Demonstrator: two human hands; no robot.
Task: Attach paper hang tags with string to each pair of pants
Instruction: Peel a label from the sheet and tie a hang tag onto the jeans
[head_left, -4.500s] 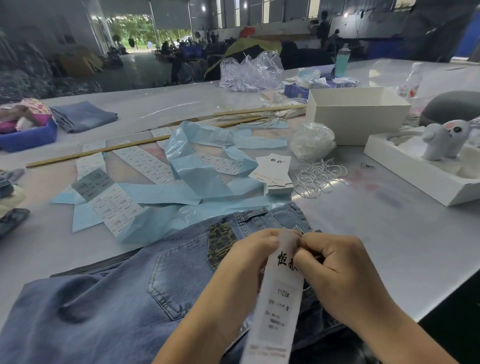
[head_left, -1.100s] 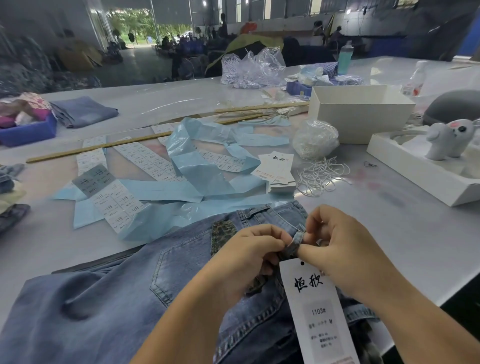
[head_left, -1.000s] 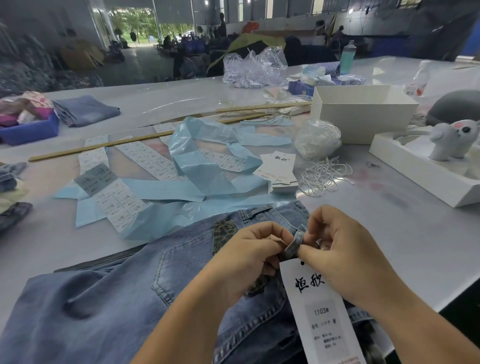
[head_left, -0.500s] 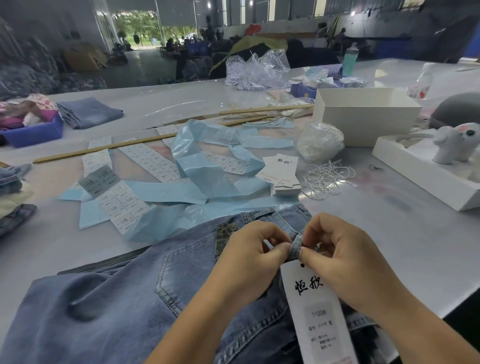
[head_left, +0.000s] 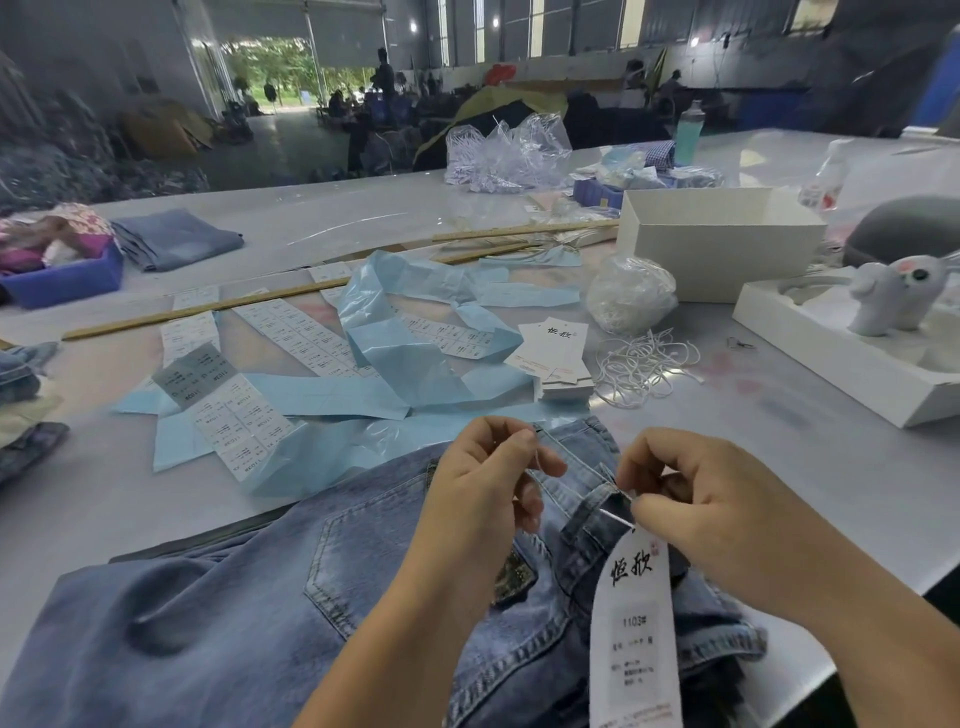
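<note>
Light blue jeans (head_left: 249, 597) lie flat on the table before me, waistband to the right. A long white paper hang tag (head_left: 635, 634) with black characters hangs from a belt loop (head_left: 597, 512) by a thin white string (head_left: 540, 475). My left hand (head_left: 483, 483) pinches one end of the string above the waistband. My right hand (head_left: 696, 499) pinches the other end right at the belt loop, at the tag's top. A stack of spare hang tags (head_left: 553, 353) and a heap of loose white strings (head_left: 644, 361) lie beyond the jeans.
Blue backing paper (head_left: 405, 358) and label sheets (head_left: 234, 415) litter the middle of the table. A white box (head_left: 717, 244), a bag of strings (head_left: 628, 293) and a white tray (head_left: 841, 358) with a grey toy (head_left: 893, 296) stand right. Folded jeans (head_left: 176, 239) and a blue bin (head_left: 62, 275) sit far left.
My hands were close together at the belt loop; now the left hand has drawn away up and to the left, pulling the string out taut. The tag still hangs at the loop.
</note>
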